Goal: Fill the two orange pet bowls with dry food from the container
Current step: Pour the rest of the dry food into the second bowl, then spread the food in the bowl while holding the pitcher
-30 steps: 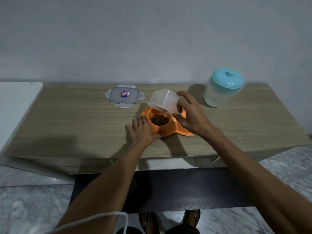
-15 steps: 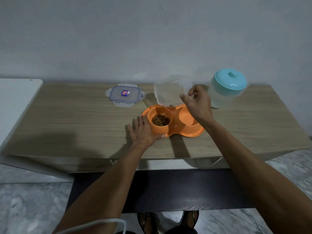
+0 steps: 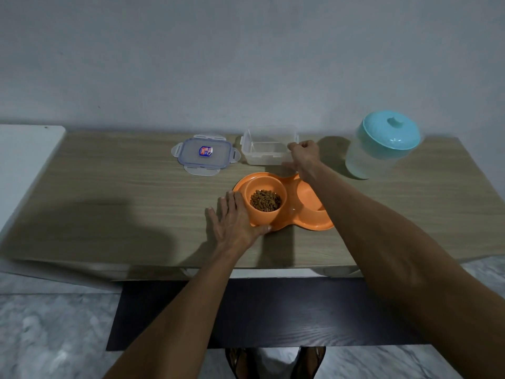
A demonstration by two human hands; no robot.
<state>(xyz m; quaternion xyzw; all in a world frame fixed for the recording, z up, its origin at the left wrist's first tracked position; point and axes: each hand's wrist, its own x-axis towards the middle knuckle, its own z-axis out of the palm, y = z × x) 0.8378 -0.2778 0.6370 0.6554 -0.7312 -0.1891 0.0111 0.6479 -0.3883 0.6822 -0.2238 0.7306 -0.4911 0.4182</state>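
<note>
Container [image 3: 269, 145] looks empty, light, rigid plastic; I note right hand [image 3: 304, 154] pinching its rim corner, left hand [image 3: 235, 218] spread flat against filled bowl [image 3: 265, 201].

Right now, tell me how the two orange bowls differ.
The left bowl holds brown dry food; the right bowl shows none in the part that is visible. The left bowl is in full view with the left hand resting against it; the right bowl is half hidden by the right forearm. Both are orange and share one base.

Dim, soft shadows, wide-angle edge distortion.
</note>
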